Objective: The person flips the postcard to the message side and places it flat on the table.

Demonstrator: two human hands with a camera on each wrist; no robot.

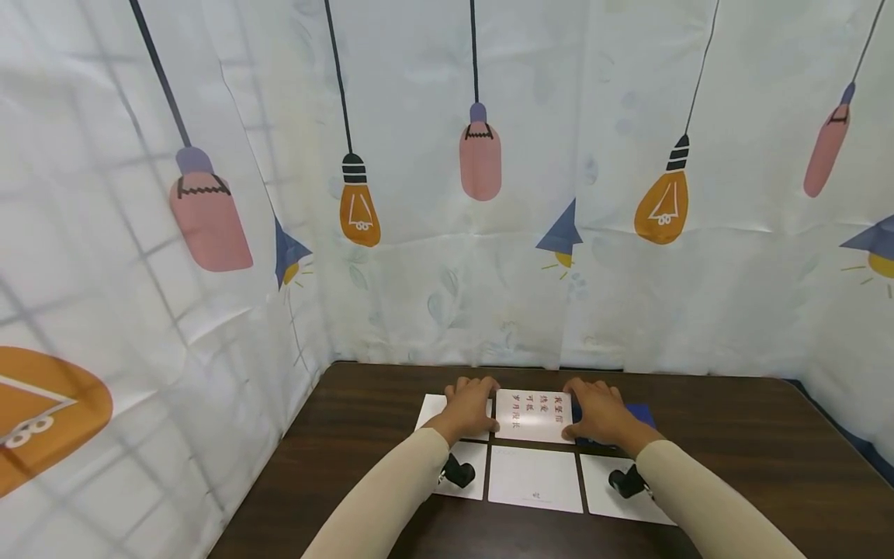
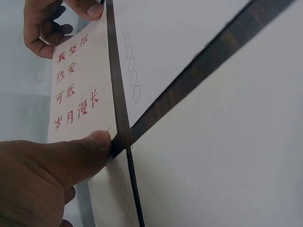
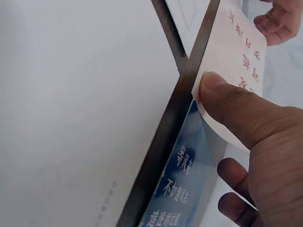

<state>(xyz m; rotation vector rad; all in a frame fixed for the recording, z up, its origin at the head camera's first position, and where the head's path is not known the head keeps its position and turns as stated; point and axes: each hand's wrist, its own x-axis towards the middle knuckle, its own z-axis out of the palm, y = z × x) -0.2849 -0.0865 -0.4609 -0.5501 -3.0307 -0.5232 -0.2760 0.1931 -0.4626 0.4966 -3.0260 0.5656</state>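
Observation:
A white card with red Chinese characters (image 1: 532,411) lies in the middle of the back row. My left hand (image 1: 464,410) holds its left side, the thumb on the near corner in the left wrist view. On the opposite side my right hand (image 1: 602,411) grips the card, with its thumb (image 3: 222,92) pressed on the near corner. The far fingers of both hands are partly hidden. A dark blue card with pale characters (image 3: 182,165) sits beside and partly beneath my right hand. Left of the red-lettered card is a white card (image 1: 431,405), partly covered by my left hand.
In the front row lie a left white card (image 1: 475,458), a middle white card (image 1: 534,473) and a right white card (image 1: 628,501), with narrow gaps between them. They rest on a dark wooden table (image 1: 733,450). A lamp-printed curtain (image 1: 419,310) hangs behind and at the sides.

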